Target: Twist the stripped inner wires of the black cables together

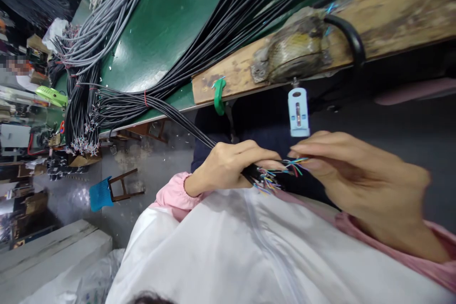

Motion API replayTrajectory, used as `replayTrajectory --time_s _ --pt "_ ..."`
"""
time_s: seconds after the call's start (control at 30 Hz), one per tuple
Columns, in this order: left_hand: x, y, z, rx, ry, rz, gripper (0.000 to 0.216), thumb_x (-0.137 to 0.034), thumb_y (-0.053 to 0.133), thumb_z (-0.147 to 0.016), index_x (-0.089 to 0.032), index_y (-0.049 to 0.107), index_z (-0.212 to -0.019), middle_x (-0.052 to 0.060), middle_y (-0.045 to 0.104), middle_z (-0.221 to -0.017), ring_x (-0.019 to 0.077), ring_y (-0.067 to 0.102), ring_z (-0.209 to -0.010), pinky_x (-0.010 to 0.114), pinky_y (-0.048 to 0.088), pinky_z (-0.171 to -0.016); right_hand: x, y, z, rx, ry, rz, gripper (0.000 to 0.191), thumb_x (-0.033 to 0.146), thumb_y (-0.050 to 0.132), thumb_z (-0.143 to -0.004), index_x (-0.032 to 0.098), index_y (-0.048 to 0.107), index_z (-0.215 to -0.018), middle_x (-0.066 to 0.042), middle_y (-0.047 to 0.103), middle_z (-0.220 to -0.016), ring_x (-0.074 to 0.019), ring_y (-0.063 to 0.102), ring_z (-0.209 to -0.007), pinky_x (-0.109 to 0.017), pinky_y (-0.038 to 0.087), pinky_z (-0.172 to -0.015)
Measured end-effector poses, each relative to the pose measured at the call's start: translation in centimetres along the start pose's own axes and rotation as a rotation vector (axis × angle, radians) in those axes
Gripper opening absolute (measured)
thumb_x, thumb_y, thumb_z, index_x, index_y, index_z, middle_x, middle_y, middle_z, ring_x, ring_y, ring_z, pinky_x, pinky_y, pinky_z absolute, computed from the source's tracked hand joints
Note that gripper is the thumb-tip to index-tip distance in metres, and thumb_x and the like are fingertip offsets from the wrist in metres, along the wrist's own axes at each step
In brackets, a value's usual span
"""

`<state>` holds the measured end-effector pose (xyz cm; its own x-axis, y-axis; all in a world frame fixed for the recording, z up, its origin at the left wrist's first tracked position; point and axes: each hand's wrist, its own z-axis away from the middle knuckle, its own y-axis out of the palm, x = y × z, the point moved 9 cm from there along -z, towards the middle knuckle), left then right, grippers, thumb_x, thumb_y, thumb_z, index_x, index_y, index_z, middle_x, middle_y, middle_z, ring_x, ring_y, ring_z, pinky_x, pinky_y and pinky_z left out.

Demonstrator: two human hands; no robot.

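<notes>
Left grip encloses slender black cables tipped with splayed wires.

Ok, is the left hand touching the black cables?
Touching: the head view shows the left hand closed around the black cables, with coloured wires sticking out past it.

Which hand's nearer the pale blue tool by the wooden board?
Right. The right hand is just below and right of the pale blue tool, fingertips at colored wire ends; the left hand is farther off, lower left, gripping black cables.
</notes>
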<state>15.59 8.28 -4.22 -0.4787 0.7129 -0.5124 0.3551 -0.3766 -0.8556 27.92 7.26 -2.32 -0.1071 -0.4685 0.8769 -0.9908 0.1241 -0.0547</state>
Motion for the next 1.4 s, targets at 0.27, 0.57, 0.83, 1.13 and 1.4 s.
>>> replayTrajectory --time_s 0.27,0.57,0.83,1.13,1.4 --pt "-0.1 0.2 -0.1 0.058 -0.024 0.01 0.029 -0.023 0.056 -0.091 -0.011 0.065 -0.116 0.006 0.068 -0.095 0.0105 0.067 -0.088 0.017 0.051 -0.073 -0.4 0.2 -0.5 0.012 0.02 -0.102 0.012 0.027 0.067 -0.087 0.025 0.068 -0.076 -0.004 0.067 -0.068 -0.0159 0.063 -0.062 -0.03 0.051 -0.059" --pt "-0.1 -0.5 -0.3 -0.139 -0.036 -0.036 0.051 -0.04 0.03 -0.1 -0.007 0.068 -0.112 0.006 0.07 -0.091 0.0081 0.067 -0.085 0.017 0.052 -0.076 -1.1 0.3 0.2 -0.047 0.126 -0.081 0.009 0.018 0.066 -0.084 0.025 0.067 -0.077 -0.003 0.064 -0.07 -0.0145 0.06 -0.064 -0.026 0.048 -0.055" --pt "-2.6 -1.8 0.2 -0.177 0.206 -0.071 0.039 -0.024 0.034 -0.101 -0.009 0.066 -0.117 0.008 0.068 -0.099 0.0093 0.067 -0.089 0.015 0.051 -0.073 -2.4 1.7 0.8 0.003 0.298 -0.269 0.013 0.033 0.067 -0.088 0.024 0.065 -0.078 -0.003 0.062 -0.073 -0.0144 0.06 -0.065 -0.025 0.047 -0.053" --pt "-2.1 -0.3 1.0 0.067 0.2 -0.126 0.044 -0.023 0.029 -0.104 -0.029 0.068 -0.121 0.004 0.063 -0.105 0.0039 0.057 -0.07 0.016 0.04 -0.062 2.6 -1.2 -0.1 -0.022 -0.146 0.342 0.021 0.007 0.059 -0.089 0.028 0.06 -0.086 -0.003 0.06 -0.077 -0.0145 0.055 -0.067 -0.031 0.042 -0.058" --pt "-3.0 -2.1 0.6 -0.105 0.257 -0.062 0.043 -0.025 0.03 -0.104 -0.019 0.073 -0.107 0.004 0.067 -0.099 0.0039 0.059 -0.069 0.015 0.043 -0.062 4.1 1.1 0.1 0.119 -0.185 0.35 0.022 0.007 0.057 -0.09 0.029 0.057 -0.089 0.0 0.065 -0.08 -0.0164 0.059 -0.07 -0.033 0.047 -0.063"
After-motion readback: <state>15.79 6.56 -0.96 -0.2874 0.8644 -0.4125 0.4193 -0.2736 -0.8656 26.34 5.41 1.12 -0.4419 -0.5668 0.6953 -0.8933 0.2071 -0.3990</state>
